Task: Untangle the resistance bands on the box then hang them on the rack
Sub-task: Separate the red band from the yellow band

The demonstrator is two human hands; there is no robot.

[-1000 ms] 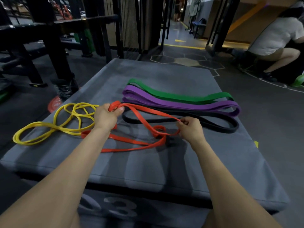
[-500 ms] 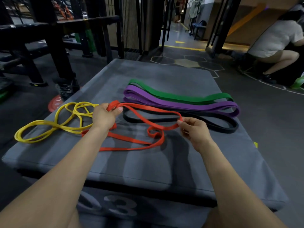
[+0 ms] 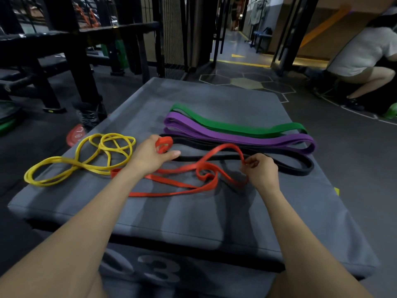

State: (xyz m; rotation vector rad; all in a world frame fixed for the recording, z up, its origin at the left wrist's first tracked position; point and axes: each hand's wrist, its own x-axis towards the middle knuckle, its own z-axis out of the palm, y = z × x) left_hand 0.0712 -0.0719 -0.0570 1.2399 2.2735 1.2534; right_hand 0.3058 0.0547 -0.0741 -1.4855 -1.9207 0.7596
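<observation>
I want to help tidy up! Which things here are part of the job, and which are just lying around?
For the job:
red band, held by left hand and right hand
yellow band
purple band
green band
black band
box

Lying about:
red plate
bench

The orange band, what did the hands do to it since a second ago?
The right hand pulled its pinched bit of the orange band away to the right, so the strand that was tight between the hands now arches slackly. The left hand kept hold of its end loop. The yellow band, green band, purple band and black band lie where they were on the box.
</observation>
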